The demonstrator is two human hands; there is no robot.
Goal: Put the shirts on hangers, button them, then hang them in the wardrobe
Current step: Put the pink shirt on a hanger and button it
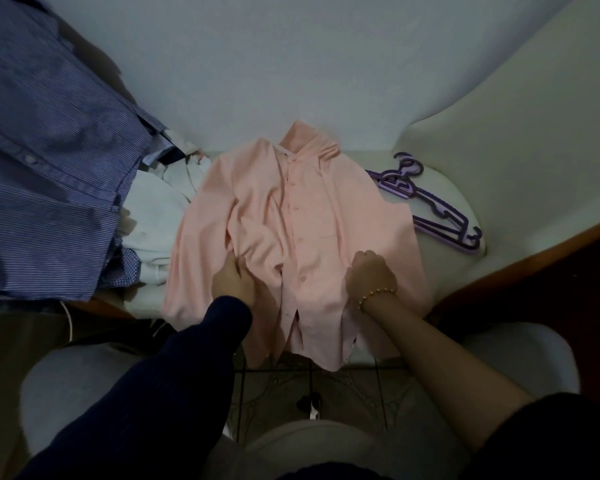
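Both my hands are down on the pink shirt (267, 216), which lies front-up on the white cushion (471, 174) with its collar pointing away from my fingers and its hem hanging off the near edge toward me.

My left hand (232, 278) has its fingers curled tight round a bunch of rumpled cloth just left of the button placket (296, 221). The dark sleeve (194, 355) covers that arm to the wrist. My right hand (371, 275) sits knuckles-up on the other side of the placket, fingers curled under and thumb against a fold, gripping the shirt's front panel. A beaded bracelet (378, 293) circles that wrist. The placket runs between my two hands and on past my fingertips to the collar.

Beyond my right fingers and off to the right, the purple hangers (430, 199) lie stacked on the cushion, partly tucked under the shirt's shoulder. Left of my left fingers, a white garment (160, 202) lies touching the pink sleeve, and further left a blue striped shirt (49, 168) hangs.
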